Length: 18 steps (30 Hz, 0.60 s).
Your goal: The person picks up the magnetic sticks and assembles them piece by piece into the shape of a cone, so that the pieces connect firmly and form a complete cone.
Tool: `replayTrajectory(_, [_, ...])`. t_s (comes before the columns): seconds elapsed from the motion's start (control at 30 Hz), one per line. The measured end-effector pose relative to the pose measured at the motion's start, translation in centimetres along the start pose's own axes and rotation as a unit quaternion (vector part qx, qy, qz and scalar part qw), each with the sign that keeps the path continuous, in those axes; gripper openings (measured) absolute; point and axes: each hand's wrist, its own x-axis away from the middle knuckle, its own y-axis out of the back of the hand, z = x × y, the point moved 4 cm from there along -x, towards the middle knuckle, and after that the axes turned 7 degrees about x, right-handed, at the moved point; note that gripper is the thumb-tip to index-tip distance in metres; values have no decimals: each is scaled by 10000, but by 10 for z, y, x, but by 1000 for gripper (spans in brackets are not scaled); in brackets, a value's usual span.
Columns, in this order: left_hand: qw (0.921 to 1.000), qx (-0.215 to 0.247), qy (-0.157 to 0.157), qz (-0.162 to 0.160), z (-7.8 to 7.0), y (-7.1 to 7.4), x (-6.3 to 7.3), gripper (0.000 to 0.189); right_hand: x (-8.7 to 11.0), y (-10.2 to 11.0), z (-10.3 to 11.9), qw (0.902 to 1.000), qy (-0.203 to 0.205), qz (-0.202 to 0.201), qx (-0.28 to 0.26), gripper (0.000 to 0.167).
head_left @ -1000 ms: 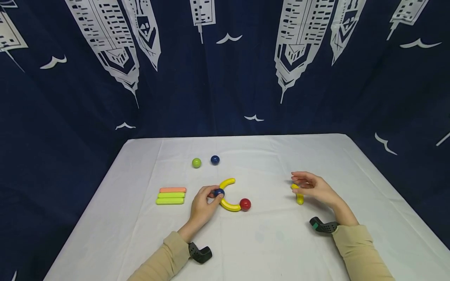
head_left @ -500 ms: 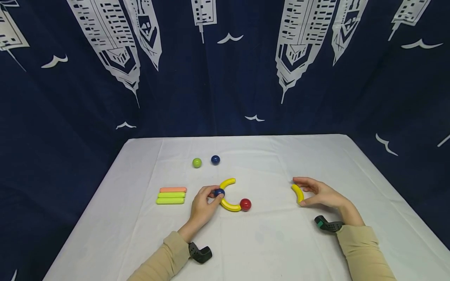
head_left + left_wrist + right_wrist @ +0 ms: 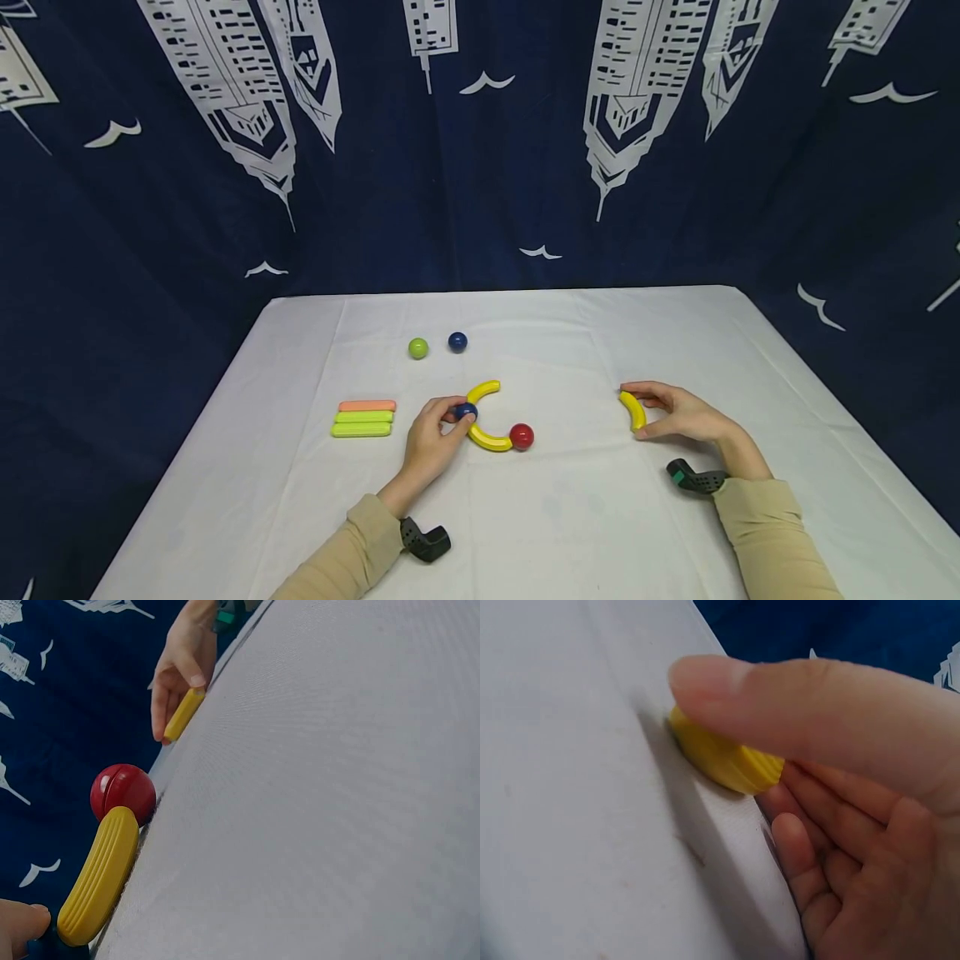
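My left hand [image 3: 431, 437] pinches a dark blue ball [image 3: 467, 412] between thumb and fingers. Two curved yellow rods join this ball: the upper yellow rod [image 3: 483, 389] arcs up and right, while the lower one [image 3: 491, 439] ends at a red ball [image 3: 522, 437]. In the left wrist view the lower rod [image 3: 99, 877] shows ridges and meets the red ball [image 3: 122, 793]. Further right, my right hand [image 3: 681, 413] holds another curved yellow rod [image 3: 632, 411] end to end, thumb at the near end and a fingertip at the far end. The thumb [image 3: 780, 701] partly hides it in the right wrist view.
Left of my left hand lie an orange straight rod [image 3: 367, 406] and two lime-green ones [image 3: 362, 429] side by side. A green ball [image 3: 418, 348] and another blue ball [image 3: 457, 342] sit farther back on the white-covered table [image 3: 570, 517]. A dark blue patterned curtain [image 3: 450, 183] hangs behind.
My right hand has shifted its grip on the yellow rod, the thumb sliding down to the near end, and the rod has turned slightly. My left hand stays on the blue ball.
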Motion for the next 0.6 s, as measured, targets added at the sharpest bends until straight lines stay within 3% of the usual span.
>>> replayTrajectory(0.33, [10000,-8,31,-23,1,1,0,29,-16,-7,10,9971,-73,-758,0,74])
replayTrajectory(0.6, [10000,-9,26,2,2,0,-1,28,-36,-37,37,9971,159,-502,-542,76])
